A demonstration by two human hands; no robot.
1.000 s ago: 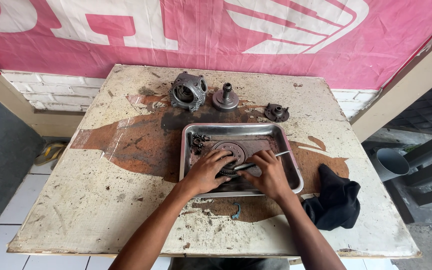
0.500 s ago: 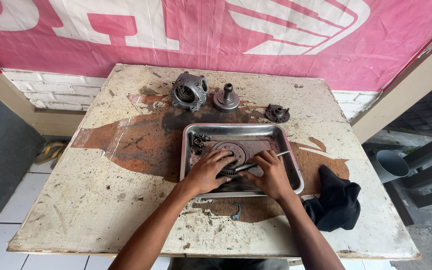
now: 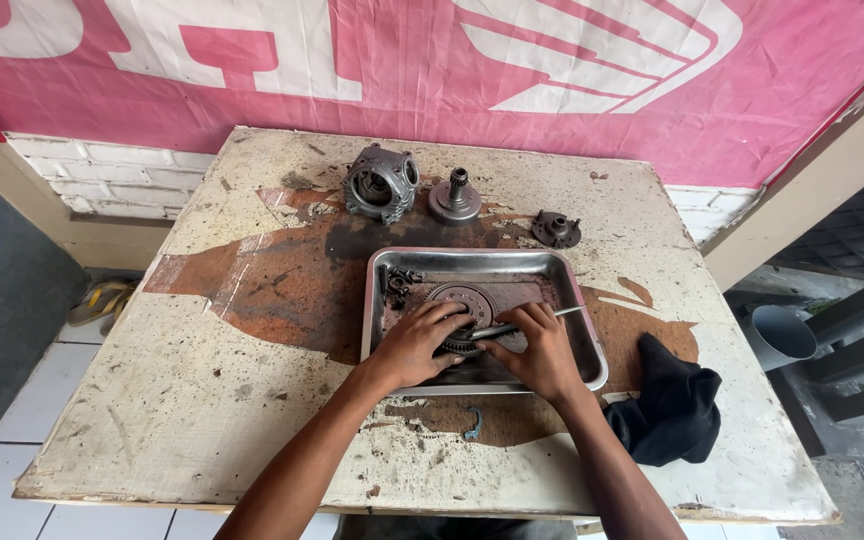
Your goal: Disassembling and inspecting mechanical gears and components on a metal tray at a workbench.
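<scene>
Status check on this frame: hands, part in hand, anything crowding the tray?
Left hand on round toothed part in metal tray. Right hand grips thin metal tool against it. Small parts in tray's corner, black rag beside tray.

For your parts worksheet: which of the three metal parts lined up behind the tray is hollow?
The leftmost, the grey housing, shows an open round bore; the other two are flat discs.

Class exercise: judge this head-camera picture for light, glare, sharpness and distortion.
Head view: soft, even daylight, with faint shadows beneath the hands; mild glare on the metal tray rim; left hand, right hand and round gear reasonably sharp; wide-angle lens bows the table edges.
</scene>
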